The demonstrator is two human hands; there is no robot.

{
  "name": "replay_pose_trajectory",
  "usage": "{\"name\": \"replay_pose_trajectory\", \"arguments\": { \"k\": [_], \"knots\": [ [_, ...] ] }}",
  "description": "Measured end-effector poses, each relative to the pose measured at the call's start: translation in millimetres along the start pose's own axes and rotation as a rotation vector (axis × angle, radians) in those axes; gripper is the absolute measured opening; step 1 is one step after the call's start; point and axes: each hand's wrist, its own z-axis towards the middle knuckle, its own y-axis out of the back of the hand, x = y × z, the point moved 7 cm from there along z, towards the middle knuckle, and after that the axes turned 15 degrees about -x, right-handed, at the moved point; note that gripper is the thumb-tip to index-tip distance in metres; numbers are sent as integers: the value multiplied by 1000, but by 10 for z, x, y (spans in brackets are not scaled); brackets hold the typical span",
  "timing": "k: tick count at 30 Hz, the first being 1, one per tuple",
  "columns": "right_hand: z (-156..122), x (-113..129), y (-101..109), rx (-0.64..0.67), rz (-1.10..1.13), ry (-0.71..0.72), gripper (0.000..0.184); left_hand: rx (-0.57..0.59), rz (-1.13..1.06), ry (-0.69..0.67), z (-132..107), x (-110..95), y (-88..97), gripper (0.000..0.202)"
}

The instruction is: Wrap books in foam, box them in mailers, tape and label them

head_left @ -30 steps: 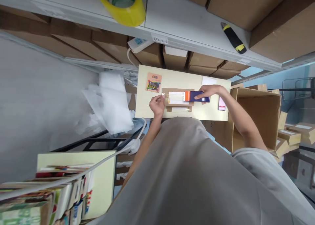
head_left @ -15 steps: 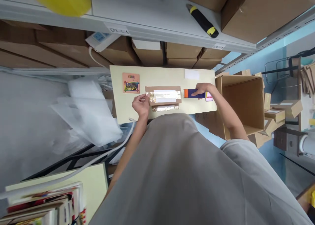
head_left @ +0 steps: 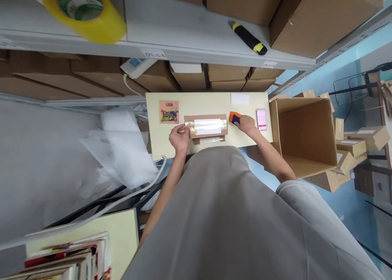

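A flat cardboard package lies on the cream tabletop, with a white label and clear shiny tape along its top. My left hand pinches the left end of this package, fingers closed at its edge. To the right, my right hand is wrapped round an orange and purple tape dispenser; its orange end points left, just off the package's right end. Part of the dispenser is hidden under the fingers. A taped strip shows along the package's near side.
A small pink booklet, a white paper and a phone lie on the table. An open carton stands right. The shelf above holds a yellow tape roll and a cutter.
My right hand has turned the dispenser at a tilt and shifted slightly left, uncovering the phone. My left hand stays at the package's left end. The camera view has shifted.
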Motion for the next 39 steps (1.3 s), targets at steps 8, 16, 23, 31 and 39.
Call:
{"name": "replay_pose_trajectory", "arguments": {
  "k": [8,16,23,31,39],
  "knots": [
    [-32,268,1093,-332,263,78,54,-104,-231,-364,-100,-1247,62,11],
    [279,1176,2387,-591,356,465,57,-137,-547,-704,-89,-2977,179,17],
    [882,1722,2718,-680,94,594,61,-94,-547,-657,18,-2987,185,24],
    [1082,1615,2580,-835,194,600,68,-16,-371,-431,107,-1945,55,23],
    [166,680,694,-626,528,127,75,55,-132,51,85,-200,-6,44]
  ]
}}
